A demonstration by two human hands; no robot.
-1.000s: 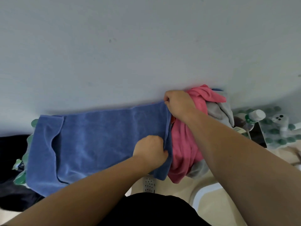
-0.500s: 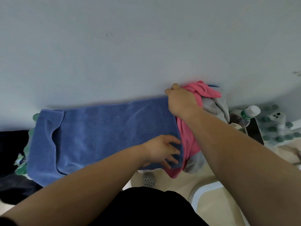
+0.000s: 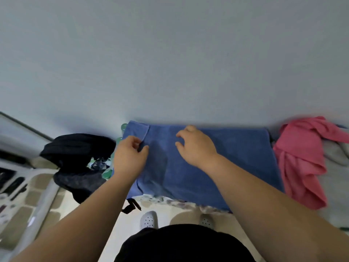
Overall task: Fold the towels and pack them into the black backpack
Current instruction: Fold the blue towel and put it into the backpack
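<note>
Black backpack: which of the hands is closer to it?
Left. The left hand is at the blue towel's left end, just beside the black backpack. The right hand is farther right, over the towel's middle.

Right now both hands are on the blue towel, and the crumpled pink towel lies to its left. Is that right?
No: in the head view the pink towel lies right of the blue towel. The left hand and right hand are on it.
</note>
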